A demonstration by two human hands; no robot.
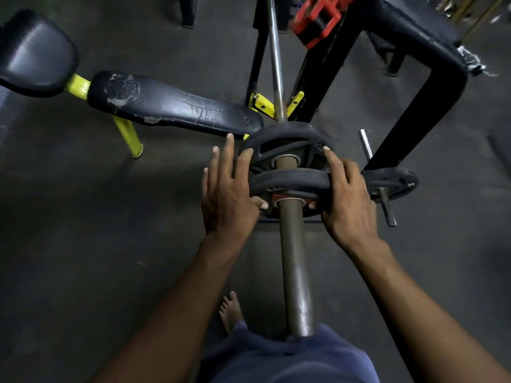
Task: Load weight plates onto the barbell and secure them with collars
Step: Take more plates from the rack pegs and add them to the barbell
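The barbell sleeve [294,261] runs from my waist up the middle of the head view. Two black rubber weight plates sit on it: a far plate [287,132] against the rack and a near plate [290,181] a short gap behind it. My left hand [226,189] grips the near plate's left rim, thumb on its front face. My right hand [345,192] holds its right rim the same way. The thin bar shaft [276,64] continues beyond the plates. No collar shows on the sleeve.
A worn black bench [171,106] with yellow legs lies to the left. The black rack frame [420,111] stands to the right, with a small plate on a storage peg [392,183]. Red plates [318,17] sit at the top. My bare foot [231,310] is below.
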